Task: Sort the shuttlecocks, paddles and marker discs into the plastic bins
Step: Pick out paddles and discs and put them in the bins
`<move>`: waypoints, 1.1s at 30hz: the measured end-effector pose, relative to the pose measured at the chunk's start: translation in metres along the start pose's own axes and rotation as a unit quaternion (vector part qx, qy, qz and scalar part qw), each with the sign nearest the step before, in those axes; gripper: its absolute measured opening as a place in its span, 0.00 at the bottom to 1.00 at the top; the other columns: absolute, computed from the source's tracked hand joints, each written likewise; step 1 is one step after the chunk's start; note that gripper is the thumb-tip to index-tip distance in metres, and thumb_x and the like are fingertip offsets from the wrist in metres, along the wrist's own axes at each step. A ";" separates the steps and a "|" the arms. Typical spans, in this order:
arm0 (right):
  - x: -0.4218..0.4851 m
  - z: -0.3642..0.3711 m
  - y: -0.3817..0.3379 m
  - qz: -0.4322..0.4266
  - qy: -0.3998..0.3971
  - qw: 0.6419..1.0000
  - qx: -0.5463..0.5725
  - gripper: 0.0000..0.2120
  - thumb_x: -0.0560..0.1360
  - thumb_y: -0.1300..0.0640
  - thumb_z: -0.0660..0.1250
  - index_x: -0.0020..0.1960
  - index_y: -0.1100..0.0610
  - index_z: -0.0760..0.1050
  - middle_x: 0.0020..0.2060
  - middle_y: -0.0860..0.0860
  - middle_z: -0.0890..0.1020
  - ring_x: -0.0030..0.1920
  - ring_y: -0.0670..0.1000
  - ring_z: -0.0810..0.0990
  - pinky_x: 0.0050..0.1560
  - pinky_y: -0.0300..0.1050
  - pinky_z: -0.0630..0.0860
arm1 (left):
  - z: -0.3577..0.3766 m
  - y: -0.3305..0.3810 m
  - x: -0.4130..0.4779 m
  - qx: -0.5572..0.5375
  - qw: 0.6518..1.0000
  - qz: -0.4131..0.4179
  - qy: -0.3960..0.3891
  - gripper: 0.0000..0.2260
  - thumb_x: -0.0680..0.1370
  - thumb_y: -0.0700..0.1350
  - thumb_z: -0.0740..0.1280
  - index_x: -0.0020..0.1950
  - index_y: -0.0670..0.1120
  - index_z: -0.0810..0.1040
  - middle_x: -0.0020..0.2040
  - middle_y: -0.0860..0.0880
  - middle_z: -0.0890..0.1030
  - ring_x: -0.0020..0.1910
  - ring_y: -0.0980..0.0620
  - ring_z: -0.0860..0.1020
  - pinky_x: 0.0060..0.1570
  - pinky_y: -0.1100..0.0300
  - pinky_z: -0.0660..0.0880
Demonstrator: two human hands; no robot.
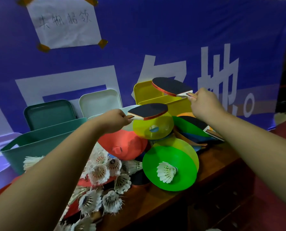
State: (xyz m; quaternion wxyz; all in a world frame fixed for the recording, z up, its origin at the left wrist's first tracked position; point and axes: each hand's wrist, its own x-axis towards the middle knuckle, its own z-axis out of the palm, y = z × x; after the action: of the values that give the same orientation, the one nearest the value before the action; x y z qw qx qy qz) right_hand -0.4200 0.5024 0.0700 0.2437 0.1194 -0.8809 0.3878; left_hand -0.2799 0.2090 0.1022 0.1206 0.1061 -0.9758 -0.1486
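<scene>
Shuttlecocks [99, 174] crowd the near worktop [164, 207] below both forearms. Left hand [115, 120] fingers pinch 1 paddle [149, 110] by its handle, blade pointing right, short of the bins. Right hand [204, 104] fingers grip another paddle [170, 86], long axis pointing left, blade already over the yellow bin [180, 105]; this hand is nearer, with open room beneath.

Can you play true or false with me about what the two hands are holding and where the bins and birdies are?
1. Each hand holds a black-faced paddle. True: left hand holds the lower black-faced paddle, right hand the upper black-faced paddle.
2. The upper paddle is over the teal plastic bin. False: over the yellow plastic bin.
3. A white feather shuttlecock lies on the green marker disc. True.
4. The teal bin is full of shuttlecocks. False: none show inside.
</scene>
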 end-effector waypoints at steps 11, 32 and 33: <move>0.039 -0.005 0.018 0.015 0.023 0.998 0.054 0.14 0.86 0.49 0.63 0.65 0.59 0.74 0.52 0.57 0.80 0.49 0.55 0.78 0.33 0.41 0.65 | 0.006 0.049 0.084 -0.032 0.997 0.004 0.072 0.23 0.85 0.56 0.64 0.52 0.36 0.81 0.41 0.40 0.78 0.38 0.44 0.73 0.39 0.52 0.68; 0.173 0.062 0.102 0.057 -0.034 0.996 0.065 0.12 0.86 0.47 0.64 0.56 0.55 0.77 0.41 0.52 0.78 0.40 0.49 0.75 0.33 0.43 0.66 | 0.099 0.074 0.319 0.029 0.998 -0.030 -0.049 0.16 0.84 0.55 0.65 0.59 0.43 0.80 0.57 0.42 0.83 0.51 0.43 0.79 0.51 0.51 0.76; 0.176 0.067 0.103 0.056 -0.036 0.996 0.066 0.11 0.86 0.47 0.64 0.56 0.55 0.77 0.42 0.52 0.78 0.40 0.49 0.76 0.33 0.43 0.66 | 0.102 0.076 0.318 0.038 0.997 -0.026 -0.060 0.15 0.86 0.51 0.63 0.66 0.43 0.79 0.62 0.42 0.81 0.58 0.42 0.79 0.55 0.52 0.74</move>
State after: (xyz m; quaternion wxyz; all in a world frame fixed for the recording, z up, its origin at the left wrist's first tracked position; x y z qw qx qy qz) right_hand -0.6343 0.5183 0.0586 0.1810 0.0992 -0.8672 0.4532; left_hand -0.6222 0.2295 0.0964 0.0533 0.1270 -0.9831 -0.1202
